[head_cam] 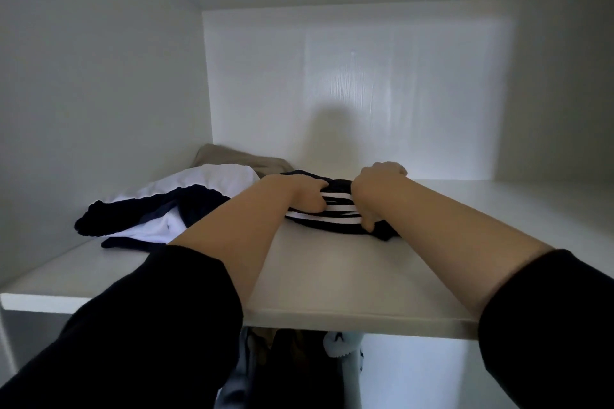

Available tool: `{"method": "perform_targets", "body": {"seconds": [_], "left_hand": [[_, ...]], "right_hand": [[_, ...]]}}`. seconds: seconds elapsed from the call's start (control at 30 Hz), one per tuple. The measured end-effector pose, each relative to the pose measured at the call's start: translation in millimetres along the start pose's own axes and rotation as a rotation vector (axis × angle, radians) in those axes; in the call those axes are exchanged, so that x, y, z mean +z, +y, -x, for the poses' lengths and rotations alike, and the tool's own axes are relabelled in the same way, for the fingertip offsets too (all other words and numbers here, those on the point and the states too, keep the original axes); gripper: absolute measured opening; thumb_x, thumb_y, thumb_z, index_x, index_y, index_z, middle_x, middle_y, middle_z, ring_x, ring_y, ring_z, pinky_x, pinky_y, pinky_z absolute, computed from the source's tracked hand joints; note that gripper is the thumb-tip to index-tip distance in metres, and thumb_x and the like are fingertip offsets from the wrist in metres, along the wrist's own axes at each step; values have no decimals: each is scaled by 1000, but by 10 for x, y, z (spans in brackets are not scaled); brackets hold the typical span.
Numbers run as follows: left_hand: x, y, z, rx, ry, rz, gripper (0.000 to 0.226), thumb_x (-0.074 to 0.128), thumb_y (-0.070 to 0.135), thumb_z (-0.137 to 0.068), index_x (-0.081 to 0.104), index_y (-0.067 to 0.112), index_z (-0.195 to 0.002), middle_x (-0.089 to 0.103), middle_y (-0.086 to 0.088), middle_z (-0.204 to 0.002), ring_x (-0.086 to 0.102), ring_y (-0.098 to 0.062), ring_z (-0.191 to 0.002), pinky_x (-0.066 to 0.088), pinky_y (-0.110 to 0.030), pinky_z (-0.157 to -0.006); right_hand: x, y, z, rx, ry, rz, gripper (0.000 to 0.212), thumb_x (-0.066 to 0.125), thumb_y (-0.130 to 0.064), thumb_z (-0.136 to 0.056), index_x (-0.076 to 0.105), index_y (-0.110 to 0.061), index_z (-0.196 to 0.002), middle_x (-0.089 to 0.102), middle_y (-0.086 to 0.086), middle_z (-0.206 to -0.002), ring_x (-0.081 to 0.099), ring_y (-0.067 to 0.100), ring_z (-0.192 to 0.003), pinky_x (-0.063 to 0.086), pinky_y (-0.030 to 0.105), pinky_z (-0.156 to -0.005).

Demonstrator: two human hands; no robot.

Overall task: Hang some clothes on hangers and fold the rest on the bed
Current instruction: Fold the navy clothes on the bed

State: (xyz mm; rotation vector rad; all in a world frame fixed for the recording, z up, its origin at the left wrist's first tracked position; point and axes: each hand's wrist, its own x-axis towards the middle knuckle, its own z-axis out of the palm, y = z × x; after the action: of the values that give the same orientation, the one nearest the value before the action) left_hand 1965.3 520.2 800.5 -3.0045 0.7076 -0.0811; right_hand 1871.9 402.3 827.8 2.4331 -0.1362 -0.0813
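A black-and-white striped garment (337, 212) lies bunched on a white wardrobe shelf (332, 282). My left hand (299, 192) grips its left side with curled fingers. My right hand (375, 189) grips its right side, thumb pressed down at the front. To the left lies a white and dark navy garment (159, 209), spread loosely. Behind that sits a folded beige garment (246, 158) near the back corner. Both my arms reach in with black sleeves pushed up.
The shelf is boxed in by a white left wall (99, 93), back panel (349, 76) and top. Below the shelf's front edge hang several clothes (292, 368), partly hidden. The shelf's right part (498, 209) is bare.
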Motion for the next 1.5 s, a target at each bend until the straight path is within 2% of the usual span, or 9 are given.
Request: {"method": "perform_targets", "body": {"seconds": [0.1, 0.2, 0.27, 0.47, 0.67, 0.87, 1.0, 1.2, 1.5], "left_hand": [[84, -13, -236, 60, 13, 149, 45, 52, 42, -86, 46, 25, -127, 51, -2, -136, 50, -24, -119, 39, -40, -102], [196, -35, -468, 45, -4, 128, 85, 52, 58, -89, 15, 16, -152, 17, -6, -159, 15, -27, -146, 16, -42, -118], [220, -60, -636, 2, 18, 29, 88, 45, 65, -89, 4, 22, -154, 4, -5, -161, 1, -26, -148, 9, -48, -118], [253, -32, -952, -144, 274, -334, 66, 40, 65, -91, 32, 27, -144, 27, -11, -148, 23, -29, -137, 27, -48, -106], [265, 29, -1193, -308, 274, -153, 58, 52, 57, -90, 46, 18, -132, 36, -11, -137, 39, -29, -121, 42, -34, -87], [369, -51, -1328, -346, 267, 49, 48, 48, 31, -97, 38, 10, -140, 29, -14, -143, 32, -37, -129, 39, -38, -95], [444, -135, -1296, -320, 176, 248, 72, 42, 36, -99, -1, 21, -154, 2, -16, -158, 19, -44, -138, 24, -44, -111], [407, -150, -1087, -248, 257, 105, 71, 43, 40, -97, 3, 20, -153, 9, -10, -159, 15, -36, -143, 25, -50, -113], [36, -31, -252, -99, 497, -17, 69, 32, 47, -99, -1, 20, -153, -1, -10, -161, 5, -30, -147, 13, -45, -118]], "right_hand": [[78, 99, -283, 42, -12, -56, 45, 57, -28, -91, 50, -16, -134, 49, 8, -134, 49, 29, -123, 46, 44, -100], [135, 205, -588, 24, -5, -100, 39, 58, -20, -92, 55, -11, -130, 53, 8, -129, 56, 28, -117, 49, 38, -97], [168, 256, -805, 2, 7, -152, 39, 59, -18, -91, 54, -10, -130, 52, 7, -129, 55, 29, -117, 49, 39, -97], [530, 236, -1349, -24, 330, -286, 43, 52, -11, -92, 42, -7, -134, 38, 11, -135, 40, 30, -123, 42, 40, -100], [593, 175, -1683, 49, 368, -352, 35, 51, -12, -93, 52, -10, -127, 39, 11, -131, 46, 27, -117, 40, 32, -86], [767, 123, -1859, -65, 268, -573, 56, 45, -6, -92, 25, -2, -144, 28, 18, -145, 45, 36, -126, 43, 40, -95], [813, 127, -1871, -161, 191, -634, 58, 38, -6, -91, 23, -2, -147, 14, 15, -155, 34, 35, -136, 33, 41, -109], [834, 191, -1706, -99, 282, -603, 58, 43, -7, -88, 29, -5, -144, 19, 14, -152, 29, 33, -137, 34, 45, -109], [745, 315, -849, -23, 508, -723, 58, 43, -13, -93, 24, -5, -147, 10, 13, -159, 12, 27, -145, 10, 43, -118]]}}
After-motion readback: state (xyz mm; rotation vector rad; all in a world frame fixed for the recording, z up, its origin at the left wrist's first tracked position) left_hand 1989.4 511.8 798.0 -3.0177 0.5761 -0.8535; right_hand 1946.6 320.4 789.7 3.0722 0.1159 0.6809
